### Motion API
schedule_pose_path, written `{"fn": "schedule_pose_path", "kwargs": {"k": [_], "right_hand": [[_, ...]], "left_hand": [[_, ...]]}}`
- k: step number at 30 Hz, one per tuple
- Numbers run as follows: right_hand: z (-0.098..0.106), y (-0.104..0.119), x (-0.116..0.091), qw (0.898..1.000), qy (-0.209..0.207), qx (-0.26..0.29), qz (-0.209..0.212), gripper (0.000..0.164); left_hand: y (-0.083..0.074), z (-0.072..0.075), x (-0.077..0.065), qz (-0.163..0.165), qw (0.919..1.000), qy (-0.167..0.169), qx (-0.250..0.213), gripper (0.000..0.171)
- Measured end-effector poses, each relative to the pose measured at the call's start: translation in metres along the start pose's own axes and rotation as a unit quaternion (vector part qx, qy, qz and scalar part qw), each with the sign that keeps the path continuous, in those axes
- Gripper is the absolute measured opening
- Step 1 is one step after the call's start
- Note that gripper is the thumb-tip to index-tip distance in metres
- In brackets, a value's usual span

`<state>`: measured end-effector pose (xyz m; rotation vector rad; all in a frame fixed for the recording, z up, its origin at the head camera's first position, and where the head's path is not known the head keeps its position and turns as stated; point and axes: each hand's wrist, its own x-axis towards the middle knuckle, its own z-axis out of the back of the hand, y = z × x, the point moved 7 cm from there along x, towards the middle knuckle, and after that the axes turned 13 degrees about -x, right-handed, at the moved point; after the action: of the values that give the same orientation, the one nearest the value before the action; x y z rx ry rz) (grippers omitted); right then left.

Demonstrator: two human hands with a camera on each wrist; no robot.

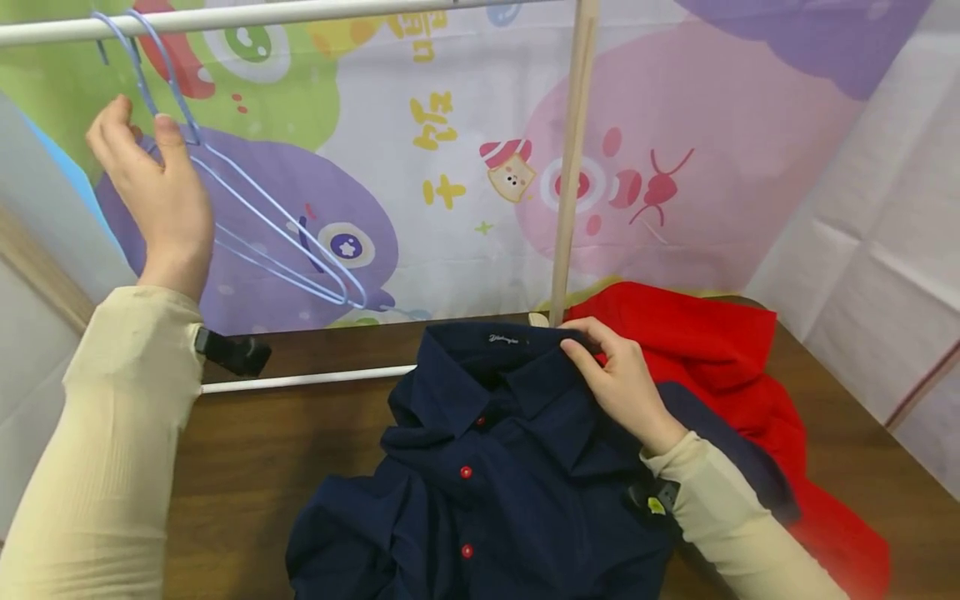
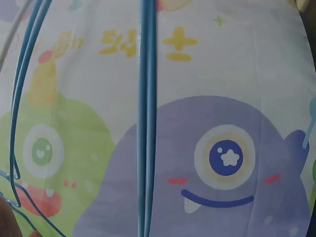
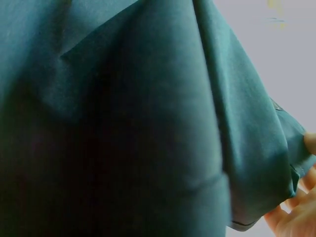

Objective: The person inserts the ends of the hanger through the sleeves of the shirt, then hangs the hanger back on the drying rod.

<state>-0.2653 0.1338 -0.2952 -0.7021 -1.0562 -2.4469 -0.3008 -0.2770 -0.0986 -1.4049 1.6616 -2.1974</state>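
Note:
Two light-blue clothes hangers hang by their hooks from a white rail. My left hand is raised at their necks, with thumb and fingers spread apart around the wires. In the left wrist view, fingertips show beside the hanger wires. Lower down, a navy button-up shirt with red buttons lies front up, its collar raised. My right hand pinches the collar's right side between thumb and fingers. Dark shirt cloth fills most of the right wrist view, with the right hand at its edge.
The white rail runs across the top, with a wooden post on its right. A red garment lies on the brown table beside the shirt. A lower white bar crosses behind it. A cartoon-printed cloth hangs at the back.

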Motion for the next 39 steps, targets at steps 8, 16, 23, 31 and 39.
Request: {"fn": "schedule_pose_path", "kwargs": {"k": [8,16,23,31,39], "right_hand": [[-0.004,0.000,-0.001,1.000,0.012,0.007,0.003,0.018],[-0.006,0.002,-0.001,1.000,0.014,0.014,0.009,0.019],[-0.008,-0.001,0.000,1.000,0.022,0.020,0.002,0.018],[-0.009,-0.002,-0.003,0.999,0.032,0.030,-0.011,0.019],[-0.010,-0.001,-0.002,0.999,0.033,0.033,-0.010,0.019]], "left_hand": [[0.012,0.002,0.012,0.041,0.9991,-0.006,0.000,0.035],[0.015,0.002,0.013,0.044,0.9990,-0.013,-0.006,0.024],[0.015,0.000,0.009,0.023,0.9971,-0.019,0.069,0.027],[0.017,0.003,0.012,0.034,0.9967,-0.039,0.063,0.015],[0.010,0.001,0.014,0.037,0.9967,-0.038,0.061,0.009]]}}
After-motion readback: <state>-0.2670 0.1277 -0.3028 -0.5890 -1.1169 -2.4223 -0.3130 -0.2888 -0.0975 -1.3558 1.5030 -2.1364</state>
